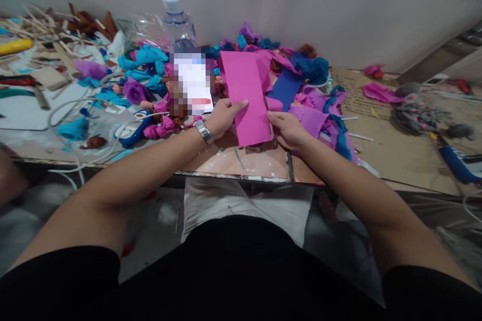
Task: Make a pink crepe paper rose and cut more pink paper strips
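Observation:
A folded sheet of pink paper (246, 98) is held upright over the table's front edge. My left hand (223, 116), with a metal watch on its wrist, is closed on the sheet's left edge, thumb across the front. My right hand (286, 128) pinches the sheet's lower right edge. Behind the sheet lies a dark blue sheet (285, 88) among heaps of crumpled pink, purple and teal paper (307, 67).
A clear water bottle (177, 24) stands at the back by the wall. Paper flowers (135, 91), wooden sticks (41, 22), white cable (79, 155) and a blue tool (131, 133) clutter the left. Cardboard (391, 145) covers the right, with a dark bundle (416, 115).

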The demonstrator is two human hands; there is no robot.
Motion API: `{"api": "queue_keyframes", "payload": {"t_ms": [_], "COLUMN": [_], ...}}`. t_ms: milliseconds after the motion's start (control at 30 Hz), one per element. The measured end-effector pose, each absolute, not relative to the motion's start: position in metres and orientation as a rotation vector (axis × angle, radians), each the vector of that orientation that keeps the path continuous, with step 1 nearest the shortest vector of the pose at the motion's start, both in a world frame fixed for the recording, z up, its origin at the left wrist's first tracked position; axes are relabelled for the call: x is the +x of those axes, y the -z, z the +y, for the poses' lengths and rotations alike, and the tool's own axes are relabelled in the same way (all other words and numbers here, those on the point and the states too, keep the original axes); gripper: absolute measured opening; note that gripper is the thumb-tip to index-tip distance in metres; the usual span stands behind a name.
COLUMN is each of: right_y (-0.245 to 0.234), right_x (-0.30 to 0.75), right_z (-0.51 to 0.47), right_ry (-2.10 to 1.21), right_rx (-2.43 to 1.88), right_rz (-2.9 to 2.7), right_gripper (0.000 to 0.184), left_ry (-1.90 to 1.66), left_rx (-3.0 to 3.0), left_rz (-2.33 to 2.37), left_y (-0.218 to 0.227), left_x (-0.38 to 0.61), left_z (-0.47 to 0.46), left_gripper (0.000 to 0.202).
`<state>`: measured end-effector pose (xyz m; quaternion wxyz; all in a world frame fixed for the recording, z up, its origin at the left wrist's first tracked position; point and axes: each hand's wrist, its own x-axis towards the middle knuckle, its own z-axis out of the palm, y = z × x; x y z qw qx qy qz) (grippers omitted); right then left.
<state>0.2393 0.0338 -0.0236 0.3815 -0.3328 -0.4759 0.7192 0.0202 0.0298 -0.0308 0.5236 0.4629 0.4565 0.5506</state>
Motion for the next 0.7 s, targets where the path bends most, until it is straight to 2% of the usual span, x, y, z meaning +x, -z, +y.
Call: {"api": "queue_keyframes", "payload": {"t_ms": [267, 467, 700], "right_y": [0.0204, 0.0242, 0.0268], "right_x": [0.239, 0.2385, 0.2387], "right_z": [0.0313, 0.0336, 0.0346], "right_ry": [-1.822, -1.817, -1.81], "right_rx": [-0.865, -0.897, -0.903], "right_rz": [-1.229, -1.205, -1.215], "right_gripper": [0.059, 0.052, 0.053], "left_ry": [-1.331, -1.324, -1.286], "left_rx": [1.067, 1.034, 1.099], "left_rz": [1.092, 1.059, 1.074], "left_y": [0.0245, 0.023, 0.0257], "left_x": [0.0226, 0.023, 0.0229], "left_z": [0.027, 0.0256, 0.0242], "left_gripper": [0.054, 0.049, 0.051]}}
